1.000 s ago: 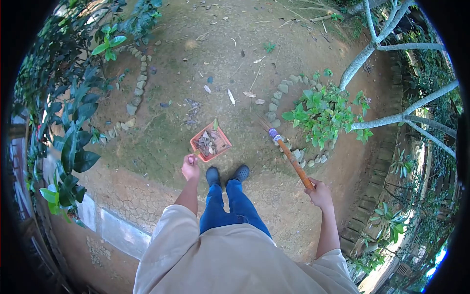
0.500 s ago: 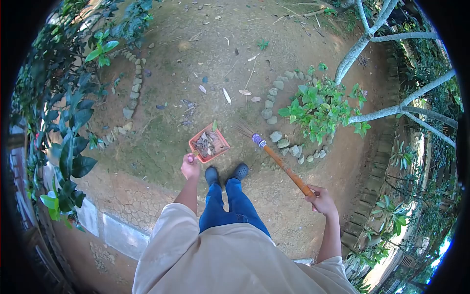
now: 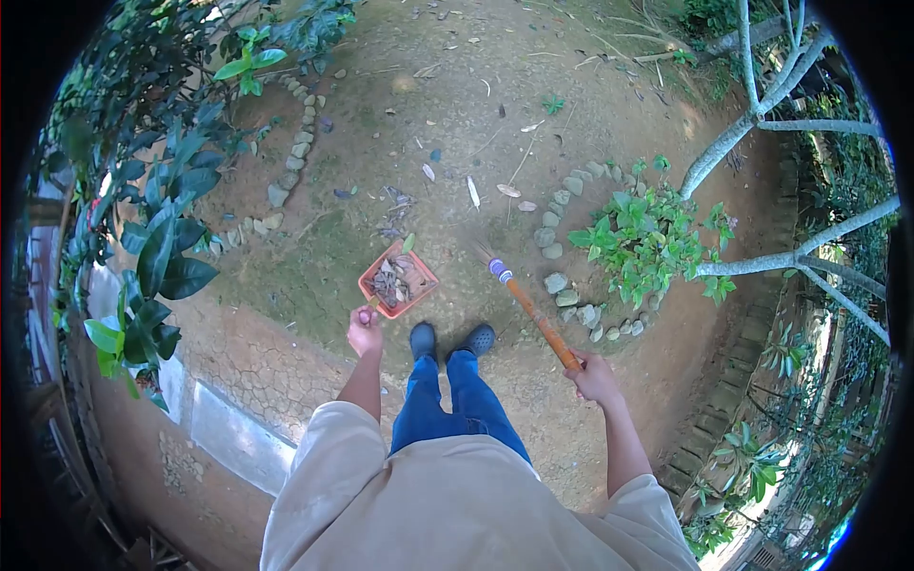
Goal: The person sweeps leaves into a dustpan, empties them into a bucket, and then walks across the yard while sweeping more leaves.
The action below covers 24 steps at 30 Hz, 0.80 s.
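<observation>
My left hand (image 3: pixel 364 335) is wrapped round the handle of an orange dustpan (image 3: pixel 426 290). Dry leaves (image 3: pixel 388 284) lie in the pan, and a green leaf (image 3: pixel 408 243) is at its far edge. In my right hand (image 3: pixel 594 378) is the wooden handle of a stick broom (image 3: pixel 538 319) with a purple and white binding. Its thin bristles point away from me, to the right of the dustpan and apart from it; they look slightly blurred. Just beyond the pan, a small heap of dry leaves (image 3: pixel 396 211) rests on the soil.
A stone ring (image 3: pixel 555 283) surrounds a leafy bush (image 3: pixel 638 233) on the right, near a pale branching tree (image 3: pixel 716 157). Another stone row (image 3: pixel 291 179) curves at left beside dark-leaved shrubs (image 3: pixel 167 247). Scattered leaves, such as a long pale leaf (image 3: pixel 473 192), dot the ground. A concrete edge (image 3: pixel 238 438) runs lower left.
The view has shifted, so the ground and plants appear farther right. Relative to the ground, the dustpan and broom have moved left. Both hands keep their holds.
</observation>
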Available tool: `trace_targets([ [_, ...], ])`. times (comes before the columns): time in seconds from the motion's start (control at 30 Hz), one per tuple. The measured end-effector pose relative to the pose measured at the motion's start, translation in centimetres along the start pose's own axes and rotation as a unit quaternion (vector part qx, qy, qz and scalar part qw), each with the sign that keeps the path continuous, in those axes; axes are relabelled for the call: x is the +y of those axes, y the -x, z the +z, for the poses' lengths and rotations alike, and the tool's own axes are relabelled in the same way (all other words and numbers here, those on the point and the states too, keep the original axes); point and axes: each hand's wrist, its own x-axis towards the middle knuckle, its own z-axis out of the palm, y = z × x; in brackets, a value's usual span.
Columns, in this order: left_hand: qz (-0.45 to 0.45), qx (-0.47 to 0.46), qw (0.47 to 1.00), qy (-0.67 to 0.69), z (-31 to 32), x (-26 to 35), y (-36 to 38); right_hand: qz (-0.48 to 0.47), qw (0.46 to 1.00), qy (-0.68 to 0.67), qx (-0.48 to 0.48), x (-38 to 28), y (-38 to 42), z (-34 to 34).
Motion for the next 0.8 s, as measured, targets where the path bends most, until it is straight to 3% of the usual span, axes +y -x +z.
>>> trace_targets([
  [0.27,-0.012,0.020,1.000,0.017,-0.9,-1.2,-0.4,0.012,0.990,-0.079,-0.115,-0.4,4.4,-1.8],
  [0.67,-0.061,0.052,0.995,0.051,-2.0,-1.2,-0.2,-0.048,0.996,0.073,-0.028,-5.3,0.9,-1.1],
  [0.8,-0.074,0.039,0.993,0.079,-1.9,-2.2,-1.0,-0.112,0.986,0.123,0.025,-7.5,-1.3,0.1],
])
